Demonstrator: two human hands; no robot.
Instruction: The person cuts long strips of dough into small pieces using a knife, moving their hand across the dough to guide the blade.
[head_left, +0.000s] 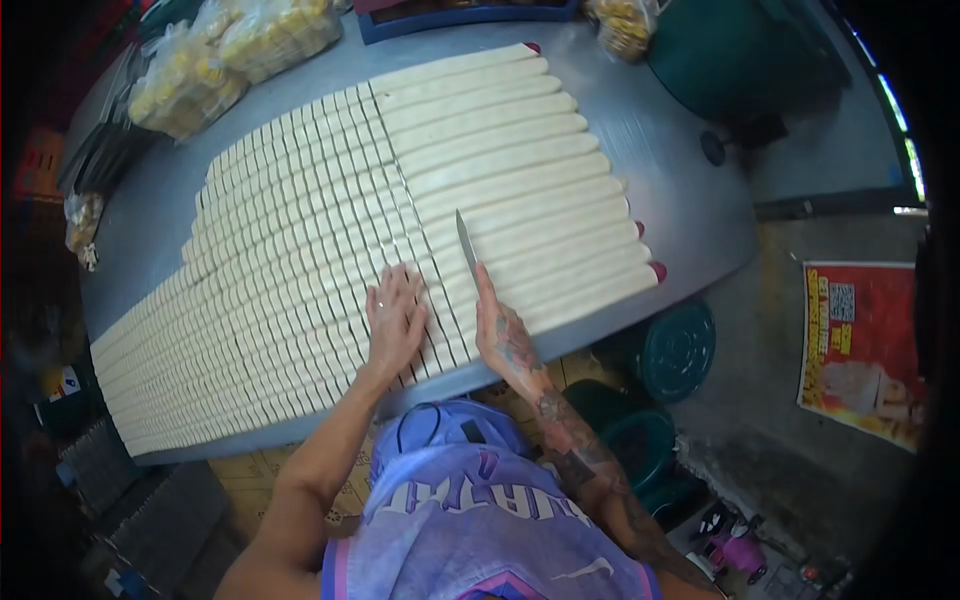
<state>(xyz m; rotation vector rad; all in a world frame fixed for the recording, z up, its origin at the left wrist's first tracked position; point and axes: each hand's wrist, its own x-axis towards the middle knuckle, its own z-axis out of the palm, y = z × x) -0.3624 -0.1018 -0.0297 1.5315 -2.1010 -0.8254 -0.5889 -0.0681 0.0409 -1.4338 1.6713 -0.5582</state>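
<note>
Long pale dough rolls point(540, 190) lie side by side across the metal table, with dark red filling showing at a few right ends. Their left part is cut into many short dough pieces point(270, 240) in neat rows. My right hand point(503, 335) grips a knife point(467, 245), its blade pointing away from me over the uncut rolls. My left hand point(394, 318) lies on the cut pieces near the last cut line, fingers spread and palm down, with nothing in it.
Bags of yellow food point(190, 85) stand at the table's far left. A blue-edged tray point(465, 22) is at the back, beside another bag point(625, 25). Green tubs point(678, 350) sit below the table's right edge point(640, 305). A red poster point(865, 345) is at right.
</note>
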